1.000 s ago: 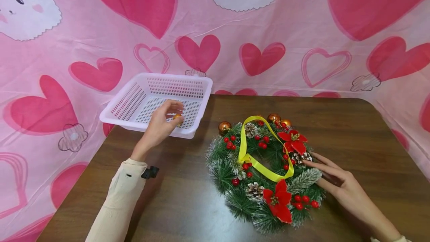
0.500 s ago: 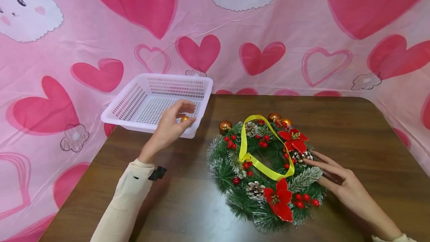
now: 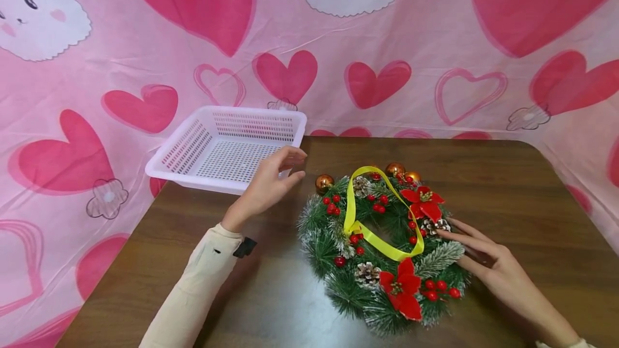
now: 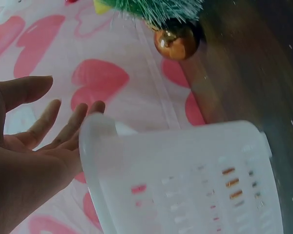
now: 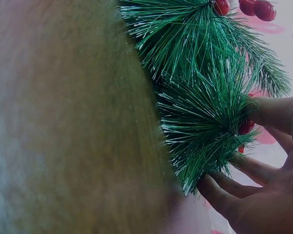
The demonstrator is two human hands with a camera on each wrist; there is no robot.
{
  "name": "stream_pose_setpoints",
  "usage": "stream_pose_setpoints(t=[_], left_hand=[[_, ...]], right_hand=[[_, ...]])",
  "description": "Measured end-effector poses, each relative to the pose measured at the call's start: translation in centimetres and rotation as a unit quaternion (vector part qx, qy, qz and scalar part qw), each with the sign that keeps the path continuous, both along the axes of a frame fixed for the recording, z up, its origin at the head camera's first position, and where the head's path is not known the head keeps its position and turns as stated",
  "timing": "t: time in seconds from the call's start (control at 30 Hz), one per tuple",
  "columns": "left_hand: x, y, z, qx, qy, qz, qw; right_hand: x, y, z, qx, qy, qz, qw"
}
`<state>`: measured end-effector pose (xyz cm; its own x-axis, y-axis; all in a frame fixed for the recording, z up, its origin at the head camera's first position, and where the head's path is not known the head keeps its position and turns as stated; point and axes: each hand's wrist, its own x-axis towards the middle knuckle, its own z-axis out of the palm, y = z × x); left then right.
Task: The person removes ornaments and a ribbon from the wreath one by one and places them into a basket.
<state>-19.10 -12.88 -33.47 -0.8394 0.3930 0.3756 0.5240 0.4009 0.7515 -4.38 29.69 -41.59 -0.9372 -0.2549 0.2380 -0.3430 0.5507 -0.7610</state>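
My left hand [image 3: 272,179] holds nothing; its fingers are loosely bent and the thumb stands apart. It hovers over the near right corner of a white slotted plastic basket [image 3: 159,168]. In the left wrist view, gold-orange colour shows through the slots of the basket [image 4: 161,146]. A green Christmas wreath [image 3: 348,294], with red flowers, berries, frosted pine cones and a yellow ribbon loop [image 3: 350,205], lies flat on the table. My right hand [image 3: 498,267] holds the wreath's right edge between thumb and fingers, by a pine cone [image 3: 430,227]. The right wrist view shows fingertips among the needles [image 5: 205,112].
Shiny copper-coloured balls lie along the far side of the wreath, one ball [image 3: 324,183] at its far left and another ball [image 3: 395,169] further right. The brown wooden table [image 3: 532,192] ends at a pink heart-patterned cloth [image 3: 329,26] behind and at the sides.
My left hand has moved right across the basket towards the wreath. The gold ball seen earlier between its thumb and fingers is hidden now in the head view. My right hand stays put.
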Motion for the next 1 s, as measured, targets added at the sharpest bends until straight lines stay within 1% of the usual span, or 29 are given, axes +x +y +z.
stream_pose_setpoints(t=[0.17, 0.27, 0.4, 0.53, 0.73, 0.83, 1.0], left_hand=[[-0.1, 1.1, -0.3, -0.005, 0.008, -0.026, 0.9996], [-0.1, 1.6, -0.5, -0.02, 0.014, -0.03, 0.9993], [-0.1, 2.4, -0.9, -0.035, 0.012, -0.028, 0.9989], [-0.2, 3.0, -1.5, -0.042, 0.003, -0.029, 0.9987], [-0.5, 3.4, -3.2, -0.046, -0.028, -0.036, 0.9979], [-0.7, 3.4, -3.8, -0.056, -0.035, -0.036, 0.9972], [-0.8, 3.5, -4.4, -0.063, -0.042, -0.037, 0.9965]], right_hand=[[0.0, 0.0, -0.1, 0.0, -0.002, -0.003, 1.0], [0.1, 0.0, -0.1, 0.0, -0.003, -0.004, 1.0], [0.2, 0.1, -0.1, -0.005, 0.001, -0.001, 1.0], [0.2, 0.1, -0.2, -0.005, 0.004, -0.003, 1.0], [0.1, -0.1, -0.1, 0.005, 0.005, -0.003, 1.0], [0.0, -0.1, -0.1, 0.001, 0.012, 0.001, 0.9999], [0.0, -0.2, 0.0, 0.006, 0.017, -0.002, 0.9998]])
